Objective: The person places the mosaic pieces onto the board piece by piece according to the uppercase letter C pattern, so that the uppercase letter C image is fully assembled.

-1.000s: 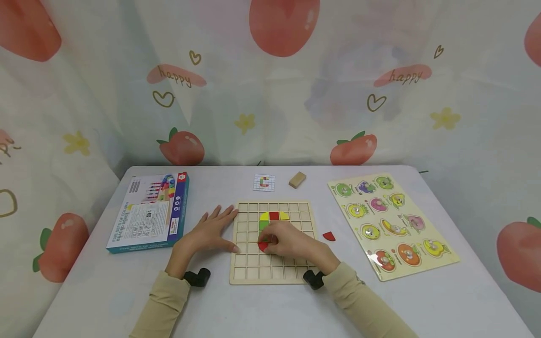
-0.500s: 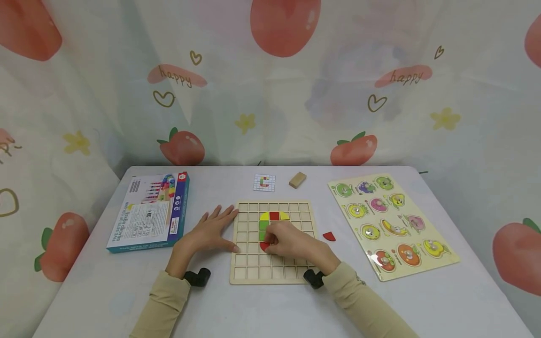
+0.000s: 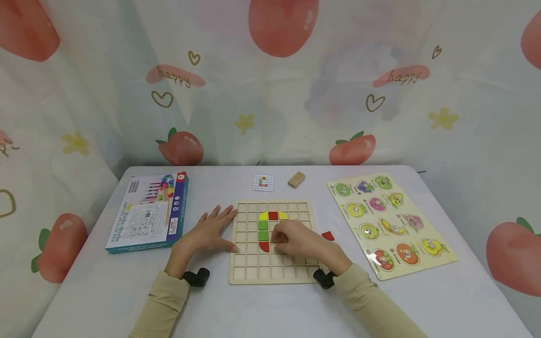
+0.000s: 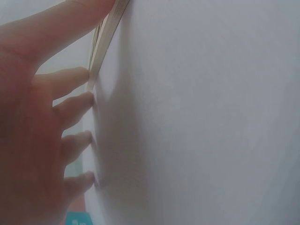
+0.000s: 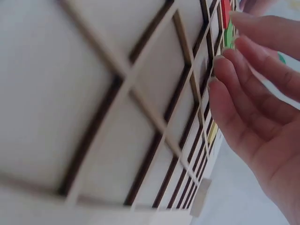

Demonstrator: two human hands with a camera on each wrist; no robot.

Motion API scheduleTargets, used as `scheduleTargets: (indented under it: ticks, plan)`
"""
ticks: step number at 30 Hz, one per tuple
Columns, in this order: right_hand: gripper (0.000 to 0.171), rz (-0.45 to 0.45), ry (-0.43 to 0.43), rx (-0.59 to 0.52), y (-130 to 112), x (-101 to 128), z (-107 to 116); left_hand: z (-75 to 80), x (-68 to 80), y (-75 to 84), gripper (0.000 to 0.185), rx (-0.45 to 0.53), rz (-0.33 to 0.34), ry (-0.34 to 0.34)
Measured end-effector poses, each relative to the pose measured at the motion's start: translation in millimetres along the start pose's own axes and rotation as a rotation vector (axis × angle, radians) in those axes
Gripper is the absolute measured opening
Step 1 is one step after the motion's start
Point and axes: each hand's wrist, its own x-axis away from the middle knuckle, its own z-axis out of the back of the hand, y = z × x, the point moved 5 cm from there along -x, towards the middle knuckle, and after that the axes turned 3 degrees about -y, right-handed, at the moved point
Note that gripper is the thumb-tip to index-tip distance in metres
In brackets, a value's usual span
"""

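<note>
A wooden grid board (image 3: pixel 249 272) lies at mid-table. In its cells sit a red quarter-round piece (image 3: pixel 264 246), green squares (image 3: pixel 263 225), a red square (image 3: pixel 273 215) and yellow quarter-round pieces (image 3: pixel 264 216). My left hand (image 3: pixel 208 234) rests with spread fingers at the board's left side, thumb on its edge; the left wrist view shows the fingertips down on the table. My right hand (image 3: pixel 297 240) hovers low over the board, just right of the red quarter-round. Its fingers (image 5: pixel 248 89) are loosely bent with nothing between them.
One loose red quarter-round (image 3: pixel 328 236) lies right of the board, partly behind the right wrist. Behind the board are a pattern card (image 3: pixel 263 182) and a small wooden block (image 3: pixel 297 180). A boxed toy (image 3: pixel 145 216) stands left, a fruit puzzle board (image 3: pixel 380 220) right.
My right hand has let go of the red quarter-round, which now lies in its cell below the green squares, and has shifted to the right. The left hand has stayed put.
</note>
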Motion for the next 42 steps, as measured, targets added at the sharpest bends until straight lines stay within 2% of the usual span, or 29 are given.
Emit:
scheduleTargets:
  ticks: [4,23,34,42]
  plan:
    - [0.009,0.018,0.018,0.0,5.2,11.3,7.5,0.3,-0.1,-0.3,0.109,-0.002,0.0,0.001]
    - [0.01,-0.014,0.105,0.028,37.4,76.2,31.1,0.1,-2.0,0.4,0.109,-0.002,-0.003,0.013]
    - [0.023,-0.086,0.117,0.076,56.8,114.0,30.0,-4.0,-2.3,-0.2,0.109,-0.008,-0.002,-0.002]
    - [0.027,-0.04,0.116,0.019,63.8,122.4,23.0,-1.9,-1.7,-0.3,0.109,-0.018,0.0,0.0]
